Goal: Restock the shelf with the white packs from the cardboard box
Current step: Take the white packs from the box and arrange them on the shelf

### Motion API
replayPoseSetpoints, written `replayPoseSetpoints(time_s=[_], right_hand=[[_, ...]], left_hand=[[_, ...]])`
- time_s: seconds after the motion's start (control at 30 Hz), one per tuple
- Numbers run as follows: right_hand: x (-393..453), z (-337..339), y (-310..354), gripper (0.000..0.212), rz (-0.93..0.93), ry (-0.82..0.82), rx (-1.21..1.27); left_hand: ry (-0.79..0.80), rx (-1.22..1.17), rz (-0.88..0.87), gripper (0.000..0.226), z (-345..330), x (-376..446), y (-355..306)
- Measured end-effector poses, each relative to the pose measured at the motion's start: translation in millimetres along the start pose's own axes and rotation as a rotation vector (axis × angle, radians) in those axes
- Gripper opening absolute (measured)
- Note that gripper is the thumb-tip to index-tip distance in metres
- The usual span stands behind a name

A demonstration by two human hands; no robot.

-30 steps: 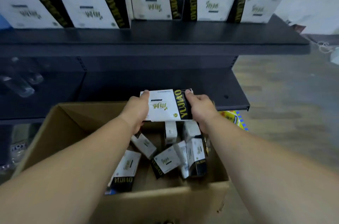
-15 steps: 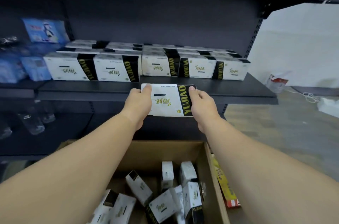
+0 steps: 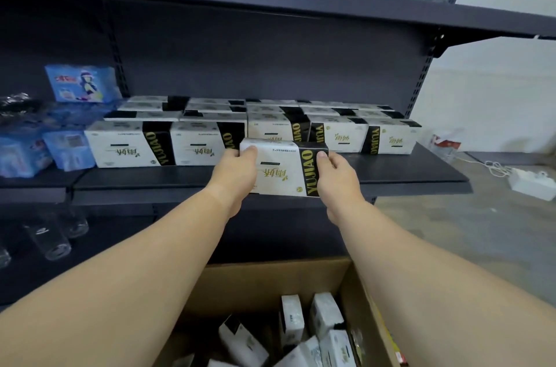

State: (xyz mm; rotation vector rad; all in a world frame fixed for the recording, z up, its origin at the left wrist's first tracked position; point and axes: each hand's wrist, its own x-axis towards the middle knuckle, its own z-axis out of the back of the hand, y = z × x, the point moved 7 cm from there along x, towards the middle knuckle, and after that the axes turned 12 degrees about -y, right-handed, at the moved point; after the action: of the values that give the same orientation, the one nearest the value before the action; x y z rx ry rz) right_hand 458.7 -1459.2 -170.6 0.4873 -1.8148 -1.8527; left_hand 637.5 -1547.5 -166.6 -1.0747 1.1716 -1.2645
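While the white rectangular pack with a black band sits at frame centre over the front edge of the dark metal shelf, the left hand and right hand grip its two ends. Behind it stand rows of matching white packs. At the bottom of the frame, the brown cardboard box holds more.

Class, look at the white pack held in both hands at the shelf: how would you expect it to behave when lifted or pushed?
The pack probably feels light and slightly soft: its wrapper looks glossy and puffy. The hands, left and right, grip its ends, so it seems to hold its shape. Being flat-sided, it should slide along the shelf rather than roll.
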Motion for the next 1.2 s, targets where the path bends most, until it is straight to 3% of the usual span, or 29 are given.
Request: replayPoseSetpoints(time_s=[0.1,0.27,0.4,0.5,0.6,0.67,0.8,0.9,0.97,1.1,1.2], right_hand=[[7.4,1.7,-4.9,0.034,0.004,-0.055,-0.063],[31.4,2.1,-9.8,0.037,0.000,-0.072,-0.097],[52.4,-4.4,-11.0,0.028,0.002,-0.055,-0.060],[69.1,-13.2,-13.3,0.022,0.004,-0.002,-0.063],[83.8,-26.0,-17.6,0.011,-0.006,0.056,-0.053],[90.6,-34.6,-18.8,0.014,-0.001,0.091,-0.056],[99.8,-50.5,-22.1,0.020,0.007,0.126,-0.047],[103.8,-59.7,-23.8,0.025,-0.011,0.159,-0.013],[105.7,-62.9,-24.5,0.028,-0.027,0.165,0.008],[108.3,-67.6,-28.8,0.029,-0.055,0.168,0.022],[110.1,-69.1,-31.7,0.022,-0.093,0.169,0.026]], left_hand=[[0.019,-0.012,0.002,0.038,-8.7,4.7,0.3],[0.038,-0.015,-0.002,0.031,-25.4,21.6,6.1],[0.010,-0.038,0.012,0.029,-35.7,36.2,6.2],[-0.032,-0.050,0.009,0.016,-41.9,43.1,3.8],[-0.101,-0.100,0.040,0.024,-43.9,54.6,5.5],[-0.162,-0.109,0.055,0.028,-44.2,60.2,7.7],[-0.301,-0.104,0.003,0.013,-42.8,68.1,10.0],[-0.373,-0.075,-0.017,0.021,-41.1,73.1,10.2],[-0.393,-0.081,-0.016,0.015,-40.5,75.6,8.8],[-0.390,-0.112,0.017,0.022,-43.8,79.1,8.6],[-0.393,-0.121,0.023,0.011,-44.2,79.2,7.2]])
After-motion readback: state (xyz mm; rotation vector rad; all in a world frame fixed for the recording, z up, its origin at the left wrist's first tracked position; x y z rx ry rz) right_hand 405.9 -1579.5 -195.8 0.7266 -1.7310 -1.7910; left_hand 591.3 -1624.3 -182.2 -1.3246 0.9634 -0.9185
